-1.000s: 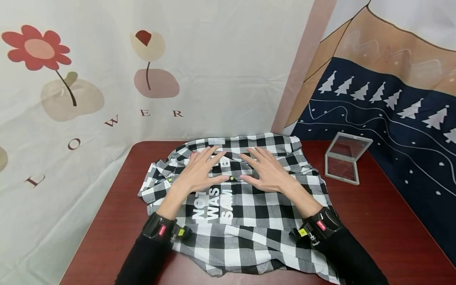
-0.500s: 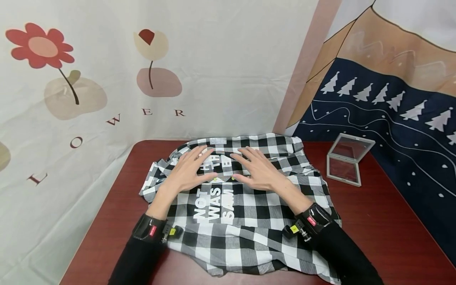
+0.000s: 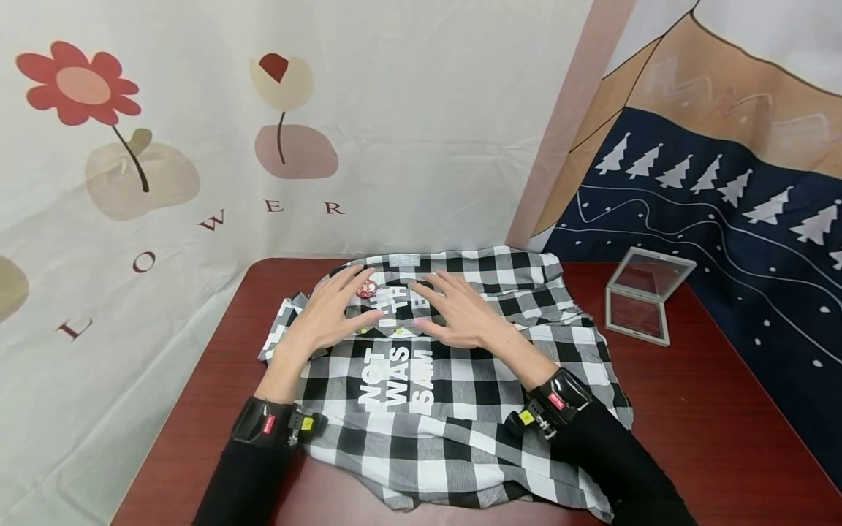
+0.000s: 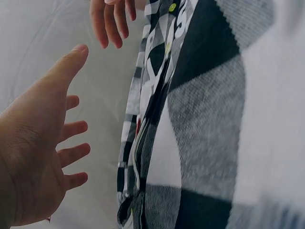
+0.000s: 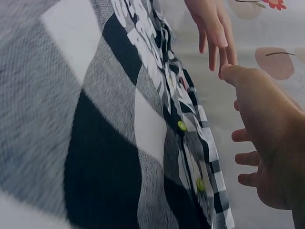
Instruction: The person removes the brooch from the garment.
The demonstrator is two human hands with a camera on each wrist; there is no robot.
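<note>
A black-and-white checked shirt (image 3: pixel 454 394) with white lettering lies folded on the dark red table (image 3: pixel 710 424). My left hand (image 3: pixel 332 310) lies flat with spread fingers on the shirt's upper left part, close to a small red badge (image 3: pixel 365 289). My right hand (image 3: pixel 450 310) lies flat beside it on the upper middle, fingers straight. The left wrist view shows my left hand (image 4: pixel 45 143) open over the shirt (image 4: pixel 205 124). In the right wrist view my right hand (image 5: pixel 267 138) is open next to the placket with yellow-green buttons (image 5: pixel 181 126).
A small clear hinged case (image 3: pixel 641 296) stands open at the table's back right. Printed cloth backdrops (image 3: pixel 197 146) hang behind and to the right. Bare red tabletop shows left and right of the shirt.
Both hands have slid leftward across the upper part of the shirt, staying flat. The red badge near the collar has come into sight.
</note>
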